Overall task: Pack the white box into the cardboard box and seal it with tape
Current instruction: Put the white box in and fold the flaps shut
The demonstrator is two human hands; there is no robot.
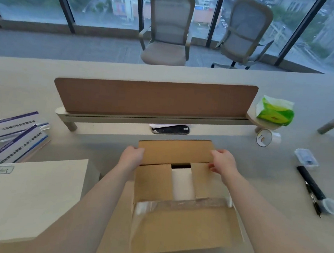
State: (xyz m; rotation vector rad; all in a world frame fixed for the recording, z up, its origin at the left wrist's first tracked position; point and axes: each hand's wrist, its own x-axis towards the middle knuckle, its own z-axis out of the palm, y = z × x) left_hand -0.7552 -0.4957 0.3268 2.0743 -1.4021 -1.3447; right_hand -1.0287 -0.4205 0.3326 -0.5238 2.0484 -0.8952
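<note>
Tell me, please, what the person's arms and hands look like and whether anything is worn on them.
The left hand and right hand are bare: no gloves, and no rings or watch that I can see. The left forearm and right forearm are uncovered too, with no sleeve in view.

1. Pale grey desk (46, 73) fills the lower view.
2. Brown divider panel (154, 98) stands upright in a pale rail across mid-desk.
3. Green tissue pack (275, 112) sits on the rail's rounded right end.
4. Dark oval fitting (171, 129) lies under the rail, centre, with white paper just behind it.
5. Fanned stack of booklets (15, 132), purple and blue edges, far left.
6. Pale flat box (30, 195) with a handwritten label, near left, beside the booklets.
7. Small clear case (306, 158) at right; black tube (310, 182) and dark pen (314, 199) lie just beside each other below it.
8. Mesh-backed chair (170, 26) and second chair (247, 33) stand beyond the desk, before tall windows (102, 1).
</note>
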